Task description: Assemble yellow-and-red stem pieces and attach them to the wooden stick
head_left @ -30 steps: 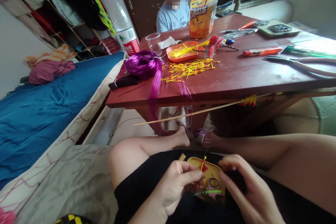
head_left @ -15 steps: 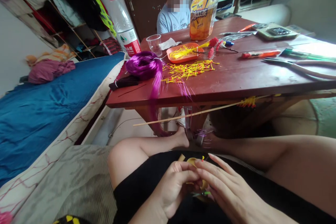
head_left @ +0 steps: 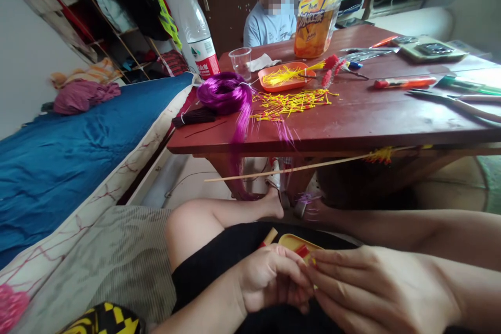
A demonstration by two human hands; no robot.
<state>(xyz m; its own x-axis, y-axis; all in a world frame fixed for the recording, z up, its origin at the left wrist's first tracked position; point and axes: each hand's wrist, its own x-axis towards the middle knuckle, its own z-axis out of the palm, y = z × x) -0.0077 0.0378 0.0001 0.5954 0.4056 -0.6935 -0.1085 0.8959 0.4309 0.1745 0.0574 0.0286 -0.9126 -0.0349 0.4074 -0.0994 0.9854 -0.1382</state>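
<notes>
Both our hands meet low in front, above the lap. Our left hand (head_left: 274, 277) has curled fingers, pinching a small yellow piece (head_left: 312, 261) at the fingertips; most of it is hidden. Our right hand (head_left: 385, 289) lies flatter, fingers nearly straight, tips against the left fingertips; we can't tell if it grips the piece too. Just behind the hands, partly covered: a yellow tray (head_left: 287, 240) on black clothing (head_left: 215, 263). A red piece (head_left: 302, 251) shows against the tray; we can't tell if it lies inside. A tan piece (head_left: 270, 236) sits beside the tray.

Ahead of us, the red-brown table (head_left: 352, 128): purple strands (head_left: 221, 94) hanging over the near edge, dark bundle (head_left: 193, 117) next to them, loose yellow stems (head_left: 289, 104) with red bits, orange tray (head_left: 300, 83) holding more yellow strands (head_left: 284, 74). Pliers (head_left: 450, 100) at right. Behind the orange tray, a clear cup (head_left: 241, 62) and a tea bottle (head_left: 315, 28); a red-capped bottle (head_left: 201, 47) at left. A thin stick (head_left: 282, 171) slants below the table edge. Across from us, a person in light blue (head_left: 270, 26).
</notes>
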